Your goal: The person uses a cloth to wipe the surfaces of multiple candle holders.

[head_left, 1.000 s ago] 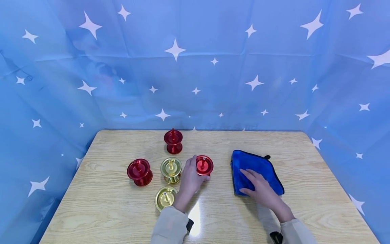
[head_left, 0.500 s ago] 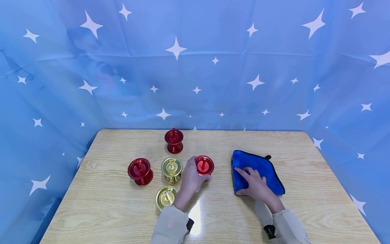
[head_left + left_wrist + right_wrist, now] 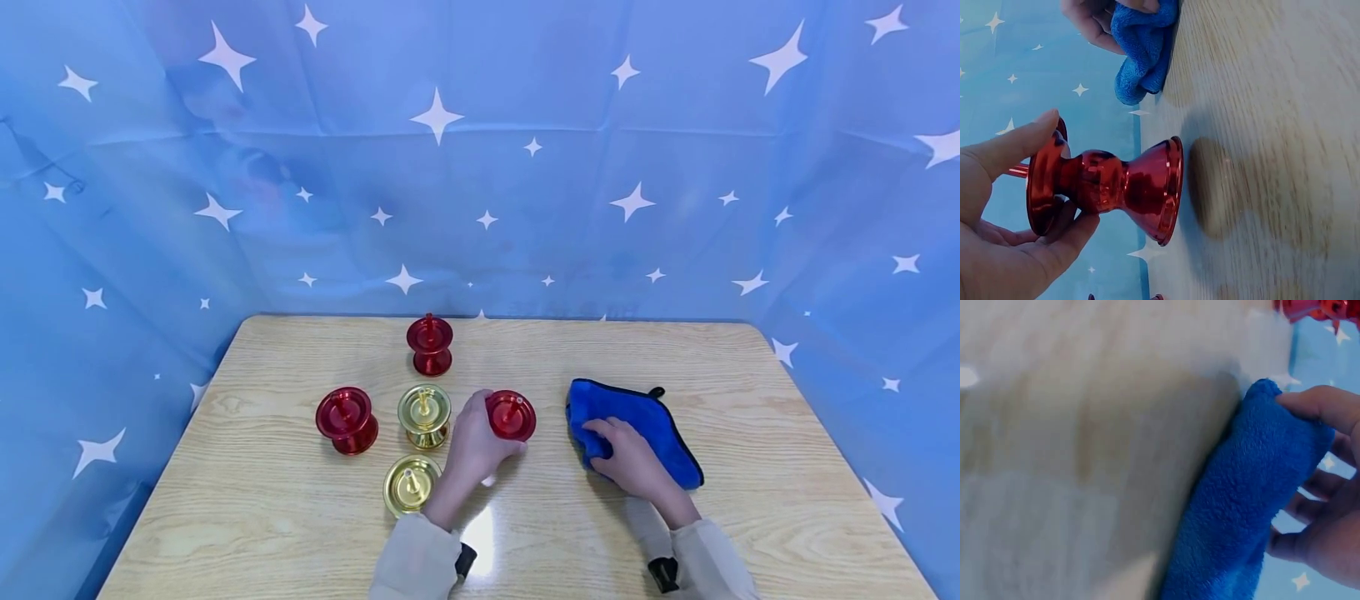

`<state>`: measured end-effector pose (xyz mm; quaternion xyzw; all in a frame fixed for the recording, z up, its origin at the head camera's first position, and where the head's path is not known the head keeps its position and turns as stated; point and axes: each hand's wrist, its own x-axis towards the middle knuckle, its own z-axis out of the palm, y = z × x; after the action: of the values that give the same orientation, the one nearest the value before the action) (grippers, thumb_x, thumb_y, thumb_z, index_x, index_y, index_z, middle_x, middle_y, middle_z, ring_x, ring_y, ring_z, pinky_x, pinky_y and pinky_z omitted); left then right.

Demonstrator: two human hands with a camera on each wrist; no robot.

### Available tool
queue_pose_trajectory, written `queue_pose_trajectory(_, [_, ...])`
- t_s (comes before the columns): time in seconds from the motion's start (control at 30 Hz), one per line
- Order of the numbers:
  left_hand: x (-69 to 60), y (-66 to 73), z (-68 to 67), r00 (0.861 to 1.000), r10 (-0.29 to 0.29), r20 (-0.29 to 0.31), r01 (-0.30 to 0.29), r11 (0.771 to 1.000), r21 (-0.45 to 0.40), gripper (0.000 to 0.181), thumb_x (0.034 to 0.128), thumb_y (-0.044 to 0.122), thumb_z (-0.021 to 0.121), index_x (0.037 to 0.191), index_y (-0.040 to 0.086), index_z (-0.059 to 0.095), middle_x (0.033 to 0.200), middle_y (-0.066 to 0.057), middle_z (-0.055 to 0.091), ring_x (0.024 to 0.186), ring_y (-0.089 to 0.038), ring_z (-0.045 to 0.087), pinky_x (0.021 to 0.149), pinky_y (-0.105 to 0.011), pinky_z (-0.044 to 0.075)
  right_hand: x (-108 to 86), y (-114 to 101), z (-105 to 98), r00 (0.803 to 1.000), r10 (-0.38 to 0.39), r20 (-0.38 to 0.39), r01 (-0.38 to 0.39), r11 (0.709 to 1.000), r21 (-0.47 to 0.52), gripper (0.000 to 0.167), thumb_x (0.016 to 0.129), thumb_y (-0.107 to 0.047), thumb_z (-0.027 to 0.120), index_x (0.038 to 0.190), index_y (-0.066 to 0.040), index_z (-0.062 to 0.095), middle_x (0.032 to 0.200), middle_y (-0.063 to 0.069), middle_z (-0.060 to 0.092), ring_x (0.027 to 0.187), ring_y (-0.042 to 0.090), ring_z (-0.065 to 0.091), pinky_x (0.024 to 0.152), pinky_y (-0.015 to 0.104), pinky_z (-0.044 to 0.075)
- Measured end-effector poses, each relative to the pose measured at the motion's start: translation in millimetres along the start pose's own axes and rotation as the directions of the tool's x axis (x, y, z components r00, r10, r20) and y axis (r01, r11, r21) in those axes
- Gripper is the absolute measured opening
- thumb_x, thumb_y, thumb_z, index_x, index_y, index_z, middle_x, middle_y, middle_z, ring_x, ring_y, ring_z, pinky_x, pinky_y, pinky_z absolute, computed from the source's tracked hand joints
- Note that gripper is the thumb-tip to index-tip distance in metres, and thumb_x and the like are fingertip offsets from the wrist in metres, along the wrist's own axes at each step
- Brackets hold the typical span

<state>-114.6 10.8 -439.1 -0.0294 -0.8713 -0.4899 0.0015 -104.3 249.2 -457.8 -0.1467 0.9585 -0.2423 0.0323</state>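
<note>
My left hand [image 3: 472,442] grips a red metal candle holder [image 3: 513,423] by its upper dish, thumb on one side and fingers on the other. In the left wrist view the candle holder's flared base [image 3: 1150,187] hangs just off the table, with a shadow beside it. To the right, my right hand [image 3: 632,460] pinches the near left part of a folded blue cloth [image 3: 663,425] with dark edging. The right wrist view has the thumb on one face of the cloth [image 3: 1235,481] and the fingers behind it.
Two gold candle holders stand left of my left hand, one farther back [image 3: 424,408] and one nearer [image 3: 412,486]. Red candle holders stand at the far left [image 3: 345,419] and at the back [image 3: 430,340]. A starry blue curtain [image 3: 480,167] hangs behind the wooden table [image 3: 247,500].
The red candle holder in my left hand has come up off the table, tilting and shifting slightly right. My right fingers have curled into the cloth, bunching its near left part.
</note>
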Motion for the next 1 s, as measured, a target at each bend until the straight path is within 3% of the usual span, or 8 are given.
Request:
queue_pose_trajectory(0.23, [-6.2,5.1,-4.1,0.997,0.037,0.061,-0.035,0.999,-0.034,0.080,0.0538,0.009,0.087,0.120,-0.005,0.045,0.108,-0.019,0.059,0.103,-0.032,0.055,0.088,-0.043,0.045,0.5,0.6,-26.6,0.998,-0.051,-0.033,0.056,0.979,0.194,0.038,0.078,-0.003,0.070,0.114,-0.001,0.059,0.111,0.016,0.058,0.100,0.032,0.055,0.076,0.041,0.048])
queue_pose_trajectory(0.4, [-11.6,9.9,-5.3,0.990,0.083,0.114,-0.080,0.996,-0.030,0.082,0.0555,0.014,0.087,0.123,-0.004,0.044,0.110,-0.017,0.058,0.103,-0.030,0.056,0.088,-0.042,0.045,1.3,-12.9,-47.1,0.994,-0.091,-0.061,0.107,0.930,0.351,0.036,0.082,-0.008,0.067,0.116,-0.002,0.058,0.111,0.015,0.059,0.091,0.021,0.057,0.067,0.030,0.049])
queue_pose_trajectory(0.5, [-16.0,14.1,-6.7,0.984,0.126,0.128,-0.125,0.992,-0.019,0.081,0.0562,0.016,0.087,0.122,-0.003,0.045,0.110,-0.014,0.059,0.103,-0.027,0.056,0.088,-0.040,0.046,1.5,-25.9,-55.1,0.987,-0.129,-0.099,0.158,0.906,0.393,0.033,0.084,-0.007,0.066,0.116,-0.003,0.058,0.108,0.011,0.060,0.086,0.013,0.057,0.066,0.028,0.050])
queue_pose_trajectory(0.7, [-24.7,25.1,-11.9,0.966,0.218,0.142,-0.218,0.976,-0.016,0.079,0.0605,0.020,0.086,0.125,-0.001,0.045,0.115,-0.013,0.057,0.105,-0.026,0.055,0.089,-0.038,0.045,-1.2,-52.3,-56.1,0.968,-0.193,-0.163,0.245,0.870,0.427,0.033,0.084,-0.004,0.064,0.116,-0.005,0.058,0.106,0.006,0.061,0.090,0.013,0.059,0.074,0.032,0.051])
queue_pose_trajectory(0.83, [-29.3,31.5,-15.6,0.966,0.213,0.148,-0.214,0.977,-0.005,0.081,0.0625,0.020,0.085,0.128,-0.001,0.042,0.118,-0.014,0.056,0.106,-0.027,0.054,0.089,-0.039,0.045,-2.9,-66.0,-49.2,0.963,-0.196,-0.183,0.261,0.845,0.466,0.035,0.083,-0.004,0.065,0.117,-0.006,0.058,0.106,0.004,0.061,0.091,0.013,0.059,0.077,0.032,0.051])
queue_pose_trajectory(1.0, [-32.4,34.5,-17.4,0.973,0.187,0.138,-0.190,0.982,0.009,0.080,0.0629,0.021,0.085,0.127,-0.001,0.041,0.116,-0.015,0.057,0.104,-0.029,0.055,0.088,-0.041,0.046,-3.5,-75.9,-40.6,0.948,-0.239,-0.208,0.312,0.820,0.480,0.040,0.080,-0.001,0.067,0.119,-0.005,0.057,0.107,0.006,0.059,0.092,0.013,0.057,0.070,0.030,0.052])
